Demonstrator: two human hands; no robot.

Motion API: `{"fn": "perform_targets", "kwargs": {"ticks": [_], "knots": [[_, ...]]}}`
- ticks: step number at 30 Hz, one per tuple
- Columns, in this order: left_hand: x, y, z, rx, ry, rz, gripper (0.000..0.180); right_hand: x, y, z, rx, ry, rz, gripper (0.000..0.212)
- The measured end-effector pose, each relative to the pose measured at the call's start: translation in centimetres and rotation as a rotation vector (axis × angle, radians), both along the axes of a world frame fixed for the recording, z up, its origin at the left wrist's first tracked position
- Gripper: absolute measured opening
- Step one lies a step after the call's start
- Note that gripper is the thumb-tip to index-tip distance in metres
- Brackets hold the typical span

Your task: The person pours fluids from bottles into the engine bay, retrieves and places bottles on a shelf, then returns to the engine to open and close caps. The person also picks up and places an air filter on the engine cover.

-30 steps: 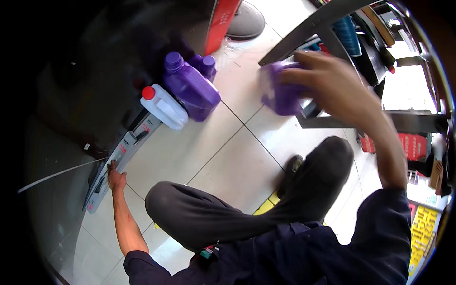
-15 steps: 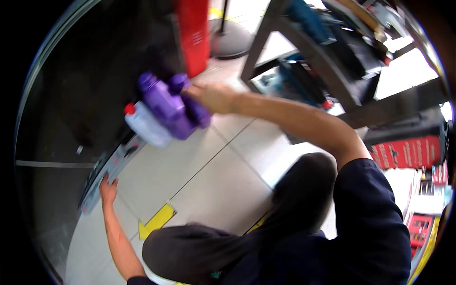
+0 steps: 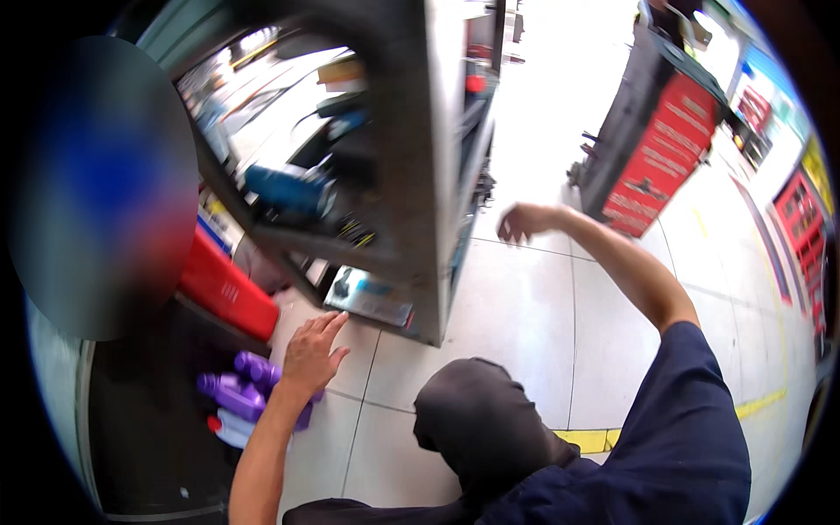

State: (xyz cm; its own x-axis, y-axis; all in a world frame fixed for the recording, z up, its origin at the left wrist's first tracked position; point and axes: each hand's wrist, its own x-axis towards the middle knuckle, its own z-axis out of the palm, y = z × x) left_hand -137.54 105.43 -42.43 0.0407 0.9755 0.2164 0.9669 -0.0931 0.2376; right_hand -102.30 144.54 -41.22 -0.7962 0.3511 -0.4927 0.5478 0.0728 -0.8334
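My left hand (image 3: 313,353) is raised over the floor with its fingers spread and nothing in it. Just left of that wrist, two purple bottles (image 3: 234,395) and a white bottle with a red cap (image 3: 233,429) stand together on the floor, partly behind my forearm. In front of the fingers is the lower shelf of a dark metal workbench, bearing a flat printed box (image 3: 371,296). Further right, my right hand (image 3: 528,222) hangs in the air beyond the workbench's side, fingers loosely bent and apart, holding nothing.
The dark workbench (image 3: 424,219) rises close ahead, with a blue cylindrical tool (image 3: 289,188) on its shelf. A red-sided cart (image 3: 661,149) stands at the far right. At the left are a red panel (image 3: 227,293) and a dark glossy surface (image 3: 131,420). Yellow tape (image 3: 586,440) marks the tiles.
My right hand has let go of a purple bottle and moved right. The left hand has left the long grey item by the dark panel and risen. My view has swung right.
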Motion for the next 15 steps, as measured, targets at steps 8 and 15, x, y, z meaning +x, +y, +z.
{"fn": "perform_targets", "kwargs": {"ticks": [8, 15], "knots": [[0.5, 16.4, -12.2, -0.016, 0.51, -0.108, 0.05, -2.9, 3.8, 10.4, 1.295, 0.308, -0.613, 0.053], [1.2, 17.8, -14.6, 0.022, 0.605, -0.136, 0.05, -4.5, 6.6, 10.0, 1.667, 0.103, -0.593, 0.057]]}}
